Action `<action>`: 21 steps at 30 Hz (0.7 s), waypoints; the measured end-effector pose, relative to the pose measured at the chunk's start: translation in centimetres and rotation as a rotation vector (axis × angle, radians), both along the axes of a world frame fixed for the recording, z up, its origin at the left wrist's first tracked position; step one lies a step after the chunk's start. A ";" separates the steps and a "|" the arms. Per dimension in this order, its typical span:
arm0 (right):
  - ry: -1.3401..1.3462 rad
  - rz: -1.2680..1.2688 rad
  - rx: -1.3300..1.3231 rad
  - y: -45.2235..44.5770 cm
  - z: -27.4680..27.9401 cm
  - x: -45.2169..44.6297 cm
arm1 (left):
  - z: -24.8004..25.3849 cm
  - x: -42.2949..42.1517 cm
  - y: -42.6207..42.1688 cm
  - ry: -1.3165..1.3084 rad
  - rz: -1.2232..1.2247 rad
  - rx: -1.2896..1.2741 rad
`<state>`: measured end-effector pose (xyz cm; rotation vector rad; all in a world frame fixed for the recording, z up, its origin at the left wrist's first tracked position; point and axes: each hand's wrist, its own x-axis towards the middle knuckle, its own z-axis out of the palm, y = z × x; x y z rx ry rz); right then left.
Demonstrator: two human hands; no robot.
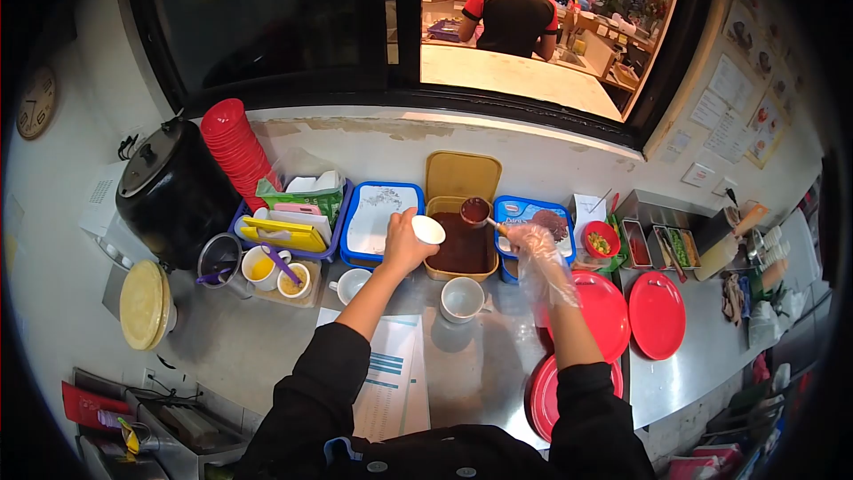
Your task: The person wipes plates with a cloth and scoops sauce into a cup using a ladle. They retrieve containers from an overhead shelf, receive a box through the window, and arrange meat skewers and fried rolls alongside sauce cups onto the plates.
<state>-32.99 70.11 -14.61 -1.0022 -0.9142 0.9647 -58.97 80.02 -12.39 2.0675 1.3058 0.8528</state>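
Observation:
My left hand (405, 244) is closed around a small white cup (428, 229), tipped toward the middle tub. In a clear plastic glove, my right hand (533, 244) grips the handle of a scoop (475, 211) whose round bowl holds something dark brown. Below the scoop is a tan tub (433, 273) of dark brown sauce or powder, its lid (462, 176) standing up behind. Blue-rimmed tubs flank it: a left one (360, 258) with a whitish surface and a right one (502, 200) bearing a printed label. Two white mugs (462, 300) (352, 285) stand in front.
Red plates (657, 316) lie at the right, and printed sheets (391, 373) lie front centre. A black pot (173, 191), stacked red bowls (233, 142) and cups with purple spoons (293, 281) stand left. Metal trays of food (677, 247) sit right. Beyond the window opening a person (515, 13) faces away.

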 end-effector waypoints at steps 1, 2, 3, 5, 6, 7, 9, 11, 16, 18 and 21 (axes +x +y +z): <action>0.001 -0.002 -0.003 -0.3 2.2 -0.3 | -0.4 0.5 0.1 0.001 -0.002 -0.003; -0.094 -0.015 -0.134 -1.0 5.4 -1.2 | -0.8 1.1 0.1 -0.042 -0.031 0.025; -0.190 -0.027 -0.266 -2.1 8.3 -2.5 | -1.0 1.7 0.0 -0.086 -0.059 0.052; -0.099 -0.091 -0.188 -3.1 10.2 -5.2 | -1.3 2.7 -0.4 -0.138 -0.062 0.027; -0.368 -0.139 -0.112 -2.8 9.9 -5.3 | -1.5 3.1 -0.5 -0.264 -0.086 -0.012; -0.637 -0.186 -0.034 -2.7 10.0 -5.4 | -1.2 3.5 -0.8 -0.389 -0.110 -0.050; -0.872 -0.165 -0.133 -2.8 10.4 -5.3 | -0.7 3.8 -1.3 -0.417 -0.107 -0.080; -1.000 -0.313 -0.030 -3.3 10.5 -6.6 | -0.6 3.9 -1.4 -0.468 -0.120 -0.079; -1.359 -0.472 0.150 -3.5 10.7 -7.3 | -0.3 3.9 -1.7 -0.508 -0.119 -0.058; -1.358 -0.507 0.247 -3.3 10.0 -7.2 | 0.1 3.8 -1.9 -0.499 -0.104 -0.052; -0.462 -0.190 -0.099 -3.6 10.7 -8.7 | 0.9 3.6 -2.1 -0.509 -0.124 -0.084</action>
